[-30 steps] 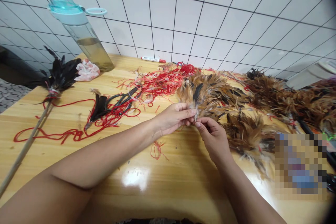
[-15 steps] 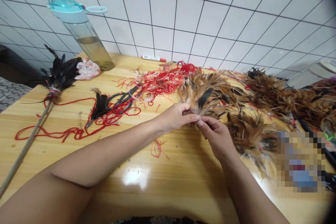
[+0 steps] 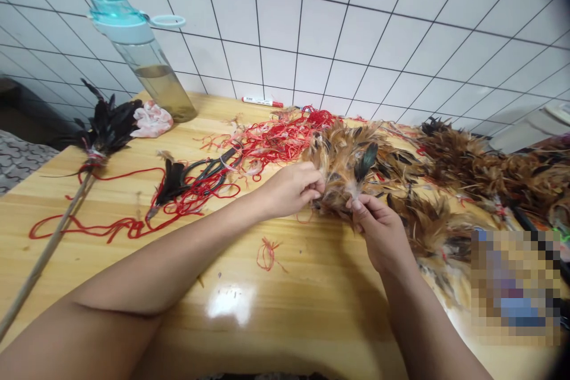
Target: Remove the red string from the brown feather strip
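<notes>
My right hand [image 3: 383,230] pinches a feather [image 3: 366,161] by its pale, downy base; the dark, greenish-black tip points up. To its left, my left hand [image 3: 294,189] is closed, with fingertips curled at the edge of the brown feathers [image 3: 341,141]; whatever lies inside them is hidden. The brown feather pile is directly behind both hands. Another brown feather bunch [image 3: 421,222] lies to the right of my right hand. Below my left hand, a small tangle of red string [image 3: 267,254] rests on the wooden table [image 3: 303,309].
At left lies a stick [image 3: 48,246] with black feathers [image 3: 107,124] tied on, beside a crumpled pinkish-white wad [image 3: 152,119] and a water bottle [image 3: 155,74]. Red string [image 3: 285,136] and black-handled scissors [image 3: 211,169] spread mid-table. A marker [image 3: 262,102] sits by the tiled wall.
My hands, together half a second ago, have come apart. My left hand has drawn back leftward and up; my right hand has shifted slightly right with the dark feather.
</notes>
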### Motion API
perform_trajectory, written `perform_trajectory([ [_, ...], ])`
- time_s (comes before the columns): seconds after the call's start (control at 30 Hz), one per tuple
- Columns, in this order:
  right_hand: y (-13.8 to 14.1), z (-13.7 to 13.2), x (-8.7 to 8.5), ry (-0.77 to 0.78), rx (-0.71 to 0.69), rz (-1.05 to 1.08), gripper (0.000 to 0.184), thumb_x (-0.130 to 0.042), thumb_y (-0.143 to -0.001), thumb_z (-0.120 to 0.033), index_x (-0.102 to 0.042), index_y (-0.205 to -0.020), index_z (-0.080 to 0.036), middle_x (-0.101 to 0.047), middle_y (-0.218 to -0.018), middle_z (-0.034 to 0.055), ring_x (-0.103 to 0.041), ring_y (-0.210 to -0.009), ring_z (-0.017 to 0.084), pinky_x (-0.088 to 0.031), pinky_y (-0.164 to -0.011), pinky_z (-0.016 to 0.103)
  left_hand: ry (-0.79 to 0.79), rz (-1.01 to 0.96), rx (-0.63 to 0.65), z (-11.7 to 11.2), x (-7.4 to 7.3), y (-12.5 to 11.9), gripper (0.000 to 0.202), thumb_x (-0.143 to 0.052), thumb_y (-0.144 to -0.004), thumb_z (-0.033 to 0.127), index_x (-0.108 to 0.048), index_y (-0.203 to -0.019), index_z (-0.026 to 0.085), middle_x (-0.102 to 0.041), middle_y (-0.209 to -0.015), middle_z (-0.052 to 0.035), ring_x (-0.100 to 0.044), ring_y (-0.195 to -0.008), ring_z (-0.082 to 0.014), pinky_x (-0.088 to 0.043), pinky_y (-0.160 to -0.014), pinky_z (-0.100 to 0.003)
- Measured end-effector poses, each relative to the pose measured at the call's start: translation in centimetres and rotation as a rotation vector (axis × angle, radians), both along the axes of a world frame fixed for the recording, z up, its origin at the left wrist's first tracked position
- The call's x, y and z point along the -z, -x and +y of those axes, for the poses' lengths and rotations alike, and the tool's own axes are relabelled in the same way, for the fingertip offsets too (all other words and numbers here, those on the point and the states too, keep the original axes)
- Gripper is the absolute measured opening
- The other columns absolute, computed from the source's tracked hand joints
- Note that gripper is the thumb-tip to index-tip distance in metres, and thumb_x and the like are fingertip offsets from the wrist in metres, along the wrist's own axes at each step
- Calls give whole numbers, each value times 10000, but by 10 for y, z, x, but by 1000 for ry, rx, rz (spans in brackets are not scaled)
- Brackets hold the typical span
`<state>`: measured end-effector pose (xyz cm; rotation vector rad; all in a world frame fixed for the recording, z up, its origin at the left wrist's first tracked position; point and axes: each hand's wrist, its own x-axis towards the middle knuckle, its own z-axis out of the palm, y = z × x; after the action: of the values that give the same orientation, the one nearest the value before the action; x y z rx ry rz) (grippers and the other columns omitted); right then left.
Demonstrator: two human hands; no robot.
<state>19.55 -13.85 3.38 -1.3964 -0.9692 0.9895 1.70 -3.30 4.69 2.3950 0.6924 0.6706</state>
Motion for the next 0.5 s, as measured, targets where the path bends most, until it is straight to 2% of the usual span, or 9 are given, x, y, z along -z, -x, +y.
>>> perform_trajectory([
  [0.03, -1, 0, 0, 3, 19, 19, 281, -711, -713, -449, -643, -734, -177, -488, -560, -44, -325, -466, 61, -251, -445, 212, -83, 67, 26, 3, 2, 2, 99, -541, -799, 114, -630, -801, 155, -581, -842, -40, -541, -832, -142, -422, -752, -263],
  [0.1, -3, 1, -1, 1, 51, 54, 274, -715, -715, -441, -646, -747, -178, -502, -581, -42, -332, -463, 56, -242, -441, 211, -153, 149, 64, 5, 7, 4, 127, -518, -813, 109, -634, -811, 161, -582, -861, -46, -540, -845, -151, -426, -759, -272],
  [0.23, -8, 1, -4, -48, 131, 112, 258, -721, -714, -426, -645, -766, -185, -466, -551, -51, -339, -462, 59, -225, -435, 208, -217, 101, 126, -9, 13, -5, 125, -553, -842, 192, -640, -932, 183, -570, -925, -50, -520, -885, -156, -434, -791, -276],
  [0.3, -12, 1, -6, -93, 190, 118, 258, -722, -714, -423, -644, -773, -184, -453, -540, -54, -337, -464, 59, -233, -436, 206, -366, 100, 128, -20, 17, -14, 195, -525, -870, 210, -638, -1028, 226, -550, -997, -59, -491, -929, -178, -419, -824, -310],
  [0.4, -18, 1, -7, -141, 247, 103, 257, -711, -725, -421, -639, -779, -181, -447, -531, -57, -337, -468, 59, -248, -442, 202, -545, 186, 170, -30, 30, -29, 296, -403, -944, 250, -603, -1154, 306, -536, -971, -61, -475, -917, -193, -400, -769, -320],
  [0.5, -21, 2, -4, -144, 258, 63, 266, -684, -746, -436, -628, -791, -180, -425, -512, -64, -331, -459, 64, -246, -429, 201, -591, 276, 164, -27, 41, -44, 332, -336, -968, 325, -613, -1127, 232, -527, -910, -71, -478, -905, -198, -392, -743, -315],
])
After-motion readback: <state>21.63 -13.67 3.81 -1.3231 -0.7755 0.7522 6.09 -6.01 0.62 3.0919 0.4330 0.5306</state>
